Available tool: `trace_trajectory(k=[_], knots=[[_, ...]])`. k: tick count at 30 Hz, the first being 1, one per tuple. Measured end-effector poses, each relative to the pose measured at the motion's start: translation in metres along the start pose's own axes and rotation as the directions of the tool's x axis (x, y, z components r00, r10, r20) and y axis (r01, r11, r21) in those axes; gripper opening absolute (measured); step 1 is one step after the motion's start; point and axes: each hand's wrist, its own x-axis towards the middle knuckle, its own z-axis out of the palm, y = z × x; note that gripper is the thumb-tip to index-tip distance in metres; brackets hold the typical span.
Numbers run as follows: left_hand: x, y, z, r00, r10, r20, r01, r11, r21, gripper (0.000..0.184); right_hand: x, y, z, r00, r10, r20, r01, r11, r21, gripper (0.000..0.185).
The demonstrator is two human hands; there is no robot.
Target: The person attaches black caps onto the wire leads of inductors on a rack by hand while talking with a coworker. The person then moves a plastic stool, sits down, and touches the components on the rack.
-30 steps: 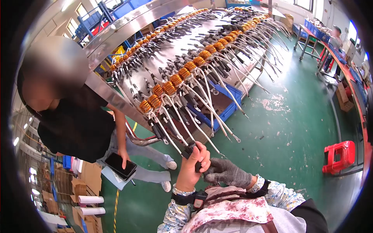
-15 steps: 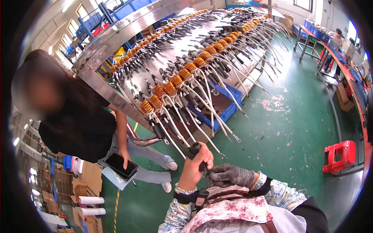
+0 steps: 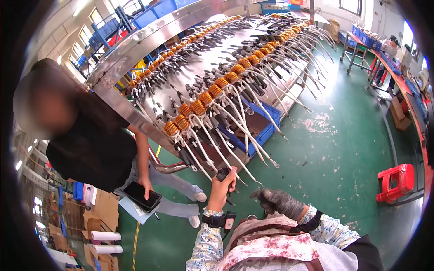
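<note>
My bare left hand (image 3: 220, 192) is closed around a small black thing (image 3: 223, 174), partly hidden by the fingers; its kind cannot be made out. It is just below the free ends of white cables (image 3: 244, 169) that hang over the rack's near edge. My right hand (image 3: 281, 203), in a grey glove, is to the right and in front of my body. Its fingers are curled, and whatever may be inside them is hidden. Above both hands, copper-wound ring coils (image 3: 198, 107) with white and black leads line the metal-framed rack.
A blue crate (image 3: 269, 131) sits under the rack's cables. On the left stands a person (image 3: 90, 153) holding a black phone (image 3: 142, 196) and papers. To the right are a red stool (image 3: 395, 183) and a long workbench (image 3: 398, 77), with another person farther back.
My hands have moved apart: the gloved right hand has shifted right, away from the black thing. My left hand has turned and moved slightly, still gripping it.
</note>
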Motion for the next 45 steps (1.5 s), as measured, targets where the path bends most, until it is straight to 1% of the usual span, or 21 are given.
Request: trace_trajectory(k=[1, 5, 7, 8, 10, 11, 13, 14, 16, 17, 19, 22, 24, 26, 27, 37, 39, 40, 42, 43, 45], knots=[[-0.005, 0.01, 0.008, 0.999, 0.03, 0.019, -0.029, 1.0, -0.009, 0.027, -0.001, -0.001, 0.001, 0.999, -0.007, -0.037, 0.005, 0.998, -0.059, 0.039], [-0.013, 0.034, 0.021, 0.996, 0.059, 0.072, -0.056, 0.997, -0.045, 0.024, -0.002, -0.003, 0.011, 0.992, -0.008, -0.13, 0.005, 1.0, -0.022, 0.032], [-0.015, 0.042, 0.024, 0.996, 0.062, 0.071, -0.059, 0.997, -0.042, 0.025, -0.004, -0.016, 0.022, 0.984, 0.001, -0.177, -0.023, 0.993, -0.119, 0.029], [-0.015, 0.044, 0.024, 0.996, 0.062, 0.067, -0.06, 0.997, -0.039, 0.026, -0.001, -0.014, 0.019, 0.984, 0.0, -0.176, -0.021, 0.993, -0.119, 0.029], [-0.011, 0.042, 0.02, 0.994, 0.08, 0.072, -0.077, 0.996, -0.044, 0.026, 0.009, -0.007, 0.011, 0.995, -0.063, -0.079, 0.054, 0.992, -0.113, 0.031], [-0.01, 0.042, 0.018, 0.995, 0.081, 0.065, -0.078, 0.995, -0.056, 0.025, 0.009, -0.008, 0.012, 0.995, -0.065, -0.079, 0.056, 0.992, -0.113, 0.031], [-0.009, 0.042, 0.016, 0.995, 0.087, 0.057, -0.083, 0.994, -0.067, 0.025, 0.01, -0.011, 0.014, 1.0, 0.004, -0.017, -0.002, 0.993, 0.118, 0.035], [-0.009, 0.043, 0.015, 0.995, 0.085, 0.051, -0.082, 0.994, -0.068, 0.024, 0.013, -0.01, 0.013, 1.0, 0.003, -0.012, -0.002, 0.993, 0.115, 0.035], [-0.009, 0.044, 0.014, 0.995, 0.089, 0.039, -0.086, 0.994, -0.068, 0.023, 0.02, -0.005, 0.009, 0.998, -0.065, -0.023, 0.065, 0.998, 0.015, 0.04], [-0.009, 0.042, 0.013, 0.995, 0.091, 0.037, -0.089, 0.994, -0.063, 0.023, 0.019, -0.005, 0.011, 0.998, -0.064, -0.017, 0.065, 0.998, 0.013, 0.04], [-0.012, 0.044, 0.011, 0.998, 0.056, 0.003, -0.056, 0.998, -0.024, 0.021, 0.019, -0.007, 0.02, 0.973, -0.148, -0.175, 0.108, 0.97, -0.219, 0.043], [-0.013, 0.046, 0.011, 0.996, 0.079, 0.044, -0.076, 0.996, -0.056, 0.019, 0.023, -0.003, 0.018, 0.986, -0.124, -0.112, 0.105, 0.981, -0.166, 0.044], [-0.011, 0.045, 0.013, 0.994, 0.078, 0.077, -0.073, 0.995, -0.07, 0.018, 0.018, -0.007, 0.015, 0.985, -0.113, -0.132, 0.084, 0.974, -0.21, 0.041], [-0.012, 0.044, 0.009, 0.998, 0.06, 0.027, -0.058, 0.996, -0.061, 0.02, 0.019, -0.004, 0.017, 0.99, -0.097, -0.101, 0.068, 0.962, -0.263, 0.038], [-0.012, 0.045, 0.009, 0.996, 0.075, 0.057, -0.071, 0.995, -0.072, 0.021, 0.015, -0.012, 0.025, 0.985, -0.112, -0.131, 0.065, 0.946, -0.317, 0.035], [-0.009, 0.044, 0.011, 0.997, 0.053, 0.054, -0.05, 0.997, -0.064, 0.019, 0.018, 0.001, 0.024, 0.957, -0.145, -0.25, 0.086, 0.969, -0.231, 0.033], [-0.007, 0.042, 0.008, 0.997, 0.044, 0.062, -0.04, 0.997, -0.065, 0.019, 0.016, -0.003, 0.026, 0.968, -0.118, -0.223, 0.094, 0.989, -0.118, 0.034], [-0.007, 0.041, 0.007, 0.997, 0.04, 0.066, -0.035, 0.997, -0.067, 0.019, 0.016, -0.002, 0.025, 0.967, -0.12, -0.227, 0.095, 0.989, -0.117, 0.034], [-0.008, 0.044, 0.007, 0.997, 0.044, 0.069, -0.039, 0.997, -0.06, 0.02, 0.015, -0.001, 0.023, 0.963, -0.081, -0.258, 0.023, 0.975, -0.22, 0.035], [-0.009, 0.045, 0.006, 0.996, 0.048, 0.07, -0.045, 0.998, -0.053, 0.02, 0.015, -0.002, 0.025, 0.962, -0.083, -0.26, 0.024, 0.975, -0.221, 0.035], [-0.009, 0.047, 0.007, 0.997, 0.039, 0.069, -0.036, 0.998, -0.048, 0.02, 0.014, -0.006, 0.034, 0.939, -0.088, -0.333, 0.018, 0.978, -0.208, 0.035]])
